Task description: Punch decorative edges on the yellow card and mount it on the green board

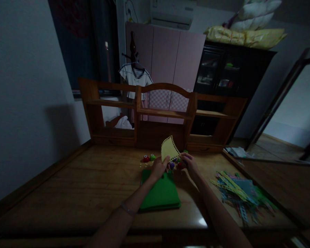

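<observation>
A yellow sheet [169, 149] with a row of dark holes along its edges is pinched in my left hand [160, 166], its thumb lying on the sheet's lower part. My right hand [189, 163] is at the sheet's right corner, fingers closed around something purple that I cannot make out. Below my left hand lies a green folder or stack [161, 193] on the wooden desk [100, 186]. Behind the hands sit small punches: a red one [146, 158], a green one [152, 157] and a purple one [172, 165]. Others are partly hidden by my right hand.
A pile of cut strips and coloured paper [237, 189] lies on the desk's right side. Along the back edge stands a wooden shelf unit [165, 113]. Tiny pale bits lie near the red punch. A wall borders the left side.
</observation>
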